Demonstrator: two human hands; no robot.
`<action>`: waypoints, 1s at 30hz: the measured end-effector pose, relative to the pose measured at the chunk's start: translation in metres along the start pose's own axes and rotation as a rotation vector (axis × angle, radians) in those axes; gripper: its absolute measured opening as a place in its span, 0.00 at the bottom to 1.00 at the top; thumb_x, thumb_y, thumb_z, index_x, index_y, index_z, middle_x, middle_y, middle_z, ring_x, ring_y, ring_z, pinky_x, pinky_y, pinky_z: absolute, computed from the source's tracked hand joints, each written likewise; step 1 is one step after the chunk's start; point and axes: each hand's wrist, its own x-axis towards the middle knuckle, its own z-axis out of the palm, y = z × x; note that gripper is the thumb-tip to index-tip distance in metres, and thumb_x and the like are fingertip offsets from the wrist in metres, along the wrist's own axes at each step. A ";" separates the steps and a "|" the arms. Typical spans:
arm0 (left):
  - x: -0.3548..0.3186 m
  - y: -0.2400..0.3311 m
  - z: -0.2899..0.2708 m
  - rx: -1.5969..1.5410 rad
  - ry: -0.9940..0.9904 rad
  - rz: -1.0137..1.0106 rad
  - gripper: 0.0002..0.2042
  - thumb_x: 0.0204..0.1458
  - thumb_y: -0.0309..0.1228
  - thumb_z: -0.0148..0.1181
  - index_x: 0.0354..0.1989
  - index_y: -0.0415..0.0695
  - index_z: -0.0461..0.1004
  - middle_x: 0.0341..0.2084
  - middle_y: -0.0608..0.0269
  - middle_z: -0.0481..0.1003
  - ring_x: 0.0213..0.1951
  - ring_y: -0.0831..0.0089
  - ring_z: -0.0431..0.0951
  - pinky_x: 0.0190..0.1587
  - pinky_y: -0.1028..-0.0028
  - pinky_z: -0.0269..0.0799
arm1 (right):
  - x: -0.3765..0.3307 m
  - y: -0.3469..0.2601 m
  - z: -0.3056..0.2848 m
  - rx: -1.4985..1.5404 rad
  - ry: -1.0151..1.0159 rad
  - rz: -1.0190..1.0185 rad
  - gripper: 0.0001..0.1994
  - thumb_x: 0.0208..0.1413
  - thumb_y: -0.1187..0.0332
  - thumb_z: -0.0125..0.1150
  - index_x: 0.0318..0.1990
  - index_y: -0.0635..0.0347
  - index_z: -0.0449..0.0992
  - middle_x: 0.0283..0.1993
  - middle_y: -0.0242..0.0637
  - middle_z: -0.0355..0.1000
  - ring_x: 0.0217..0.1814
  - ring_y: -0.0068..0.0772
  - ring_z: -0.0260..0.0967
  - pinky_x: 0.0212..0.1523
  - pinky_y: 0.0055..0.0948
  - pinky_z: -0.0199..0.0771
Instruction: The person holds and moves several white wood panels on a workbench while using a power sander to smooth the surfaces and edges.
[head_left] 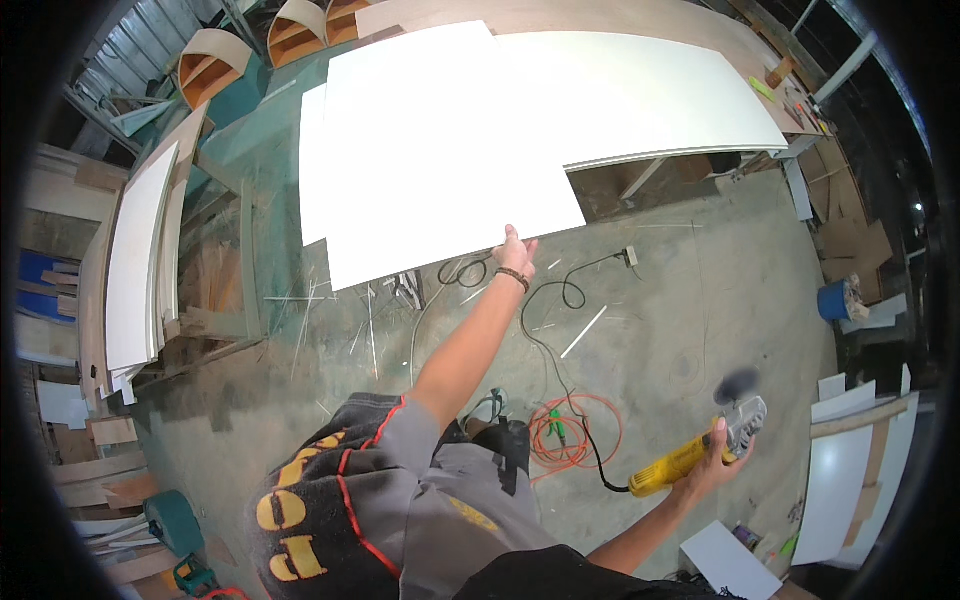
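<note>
Above the concrete floor (680,290), your left hand (515,252) reaches up and forward, its fingers closed on the lower edge of a large white panel (430,150). You hold that panel up at an angle; it overlaps another broad white sheet (650,90) that rests on a desk (640,15) further back. A dark beaded bracelet (512,277) sits on your left wrist.

Your right hand (712,462) is low and out to the right, clenched around the yellow body of a power tool (700,455). Its grey metal head points up and away from you, and the spinning part at the tip shows only as a dark blur. A black cord (560,330) runs from the tool's rear across the floor toward a small plug block (631,257). Just beside that cord, near your knees, lies a coiled orange cable (580,430).

On the left, several white boards (135,270) lean stacked on edge. A blue bucket (833,300) stands well apart on the right, and more white offcuts (850,480) lean near your right hand. Thin strips and scraps litter the floor under the raised panel.
</note>
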 end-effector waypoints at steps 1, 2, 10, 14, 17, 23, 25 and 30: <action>-0.013 -0.008 0.006 0.023 0.038 0.011 0.29 0.69 0.43 0.55 0.66 0.34 0.55 0.57 0.45 0.70 0.47 0.58 0.79 0.45 0.65 0.84 | -0.002 -0.003 -0.015 -0.020 0.040 0.003 0.40 0.53 0.67 0.77 0.71 0.63 0.61 0.52 0.42 0.73 0.47 0.32 0.74 0.46 0.33 0.77; -0.016 -0.005 0.010 0.039 0.078 0.047 0.26 0.70 0.40 0.54 0.65 0.34 0.57 0.56 0.46 0.71 0.46 0.59 0.79 0.45 0.65 0.84 | -0.006 -0.006 -0.022 -0.006 0.052 0.001 0.40 0.53 0.67 0.77 0.71 0.63 0.61 0.52 0.42 0.73 0.47 0.32 0.74 0.46 0.33 0.77; -0.038 0.125 -0.177 0.250 -0.317 0.117 0.18 0.72 0.35 0.47 0.63 0.33 0.64 0.53 0.46 0.74 0.51 0.53 0.80 0.55 0.53 0.80 | -0.036 -0.029 -0.034 0.012 0.028 0.034 0.39 0.53 0.67 0.77 0.70 0.64 0.62 0.52 0.41 0.73 0.46 0.31 0.74 0.44 0.34 0.78; -0.052 0.208 -0.248 0.197 0.047 0.344 0.23 0.70 0.34 0.52 0.68 0.39 0.57 0.60 0.43 0.68 0.57 0.51 0.76 0.57 0.53 0.79 | -0.045 -0.039 -0.013 0.043 0.016 0.018 0.36 0.55 0.68 0.75 0.69 0.63 0.64 0.50 0.39 0.74 0.44 0.30 0.73 0.42 0.33 0.77; -0.073 0.218 -0.255 0.228 0.288 0.444 0.29 0.69 0.34 0.54 0.73 0.43 0.50 0.66 0.41 0.61 0.61 0.50 0.72 0.58 0.51 0.76 | -0.057 -0.045 -0.001 0.047 0.036 -0.032 0.33 0.57 0.67 0.74 0.67 0.62 0.66 0.46 0.37 0.75 0.41 0.28 0.73 0.39 0.30 0.76; -0.055 0.243 -0.288 0.738 0.339 0.864 0.33 0.72 0.36 0.47 0.79 0.42 0.39 0.73 0.42 0.55 0.67 0.51 0.67 0.65 0.59 0.66 | -0.106 -0.067 0.057 0.127 -0.088 -0.007 0.33 0.57 0.71 0.73 0.68 0.63 0.64 0.48 0.35 0.75 0.44 0.27 0.73 0.44 0.28 0.76; -0.043 0.259 -0.303 0.708 0.394 0.922 0.32 0.73 0.38 0.44 0.79 0.40 0.41 0.73 0.42 0.58 0.67 0.52 0.67 0.66 0.63 0.64 | -0.124 -0.068 0.071 0.150 -0.137 0.007 0.37 0.55 0.74 0.74 0.70 0.64 0.61 0.51 0.37 0.75 0.47 0.28 0.74 0.48 0.29 0.77; -0.022 0.367 -0.356 0.907 0.380 1.067 0.28 0.72 0.40 0.45 0.74 0.35 0.56 0.62 0.38 0.73 0.59 0.51 0.76 0.60 0.61 0.70 | -0.171 -0.079 0.097 0.130 -0.104 -0.034 0.38 0.53 0.71 0.76 0.70 0.65 0.62 0.48 0.35 0.74 0.45 0.26 0.73 0.47 0.28 0.76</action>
